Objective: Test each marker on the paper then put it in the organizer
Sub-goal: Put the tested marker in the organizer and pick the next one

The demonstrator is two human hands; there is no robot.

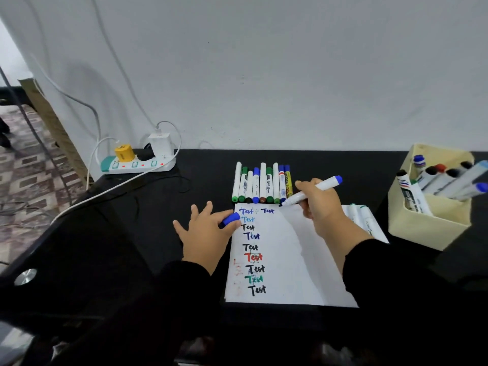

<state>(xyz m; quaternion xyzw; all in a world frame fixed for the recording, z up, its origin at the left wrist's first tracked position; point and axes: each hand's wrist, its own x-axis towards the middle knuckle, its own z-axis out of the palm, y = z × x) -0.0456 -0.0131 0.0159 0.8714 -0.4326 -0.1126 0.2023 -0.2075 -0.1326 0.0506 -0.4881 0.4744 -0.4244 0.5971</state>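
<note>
Markers (261, 183) behind paper (285, 260) (organizer (427, 223) right).

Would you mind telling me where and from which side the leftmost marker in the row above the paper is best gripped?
Grip the leftmost marker at mid-barrel, pinching from above and from its left. It lies flat on the table, green cap toward the paper; its left side is free, while a green marker lies close against its right.

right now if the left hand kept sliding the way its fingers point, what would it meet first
The left hand, pinching a blue cap, points up and left across the bare black table. The power strip looks like the first thing in that line, though depth is unclear.
</note>
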